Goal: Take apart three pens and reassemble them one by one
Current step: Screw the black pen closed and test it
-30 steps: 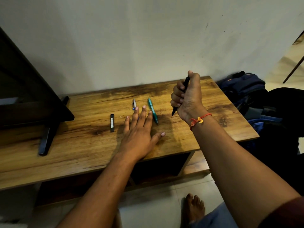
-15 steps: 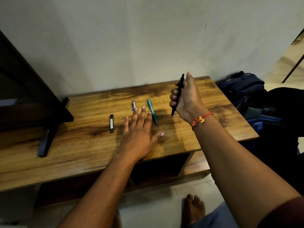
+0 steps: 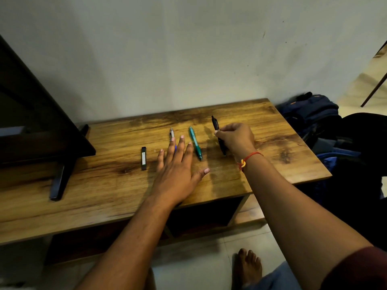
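Three pens lie side by side on the wooden table (image 3: 104,185). A black pen (image 3: 215,124) lies at the right, and my right hand (image 3: 236,139) pinches its middle with curled fingers, low on the table. A teal pen (image 3: 195,143) lies to its left, untouched. My left hand (image 3: 178,170) rests flat with fingers spread, and its fingertips cover part of a white and blue pen (image 3: 171,133).
A small black bar with a white label (image 3: 143,158) lies left of my left hand. A dark screen on a stand (image 3: 41,130) fills the table's left. Blue bags (image 3: 310,114) sit on the floor at the right. My bare foot (image 3: 247,266) is below.
My right hand has come down from above the table and brought the black pen onto the surface, right of the teal pen. My left hand has stayed flat.
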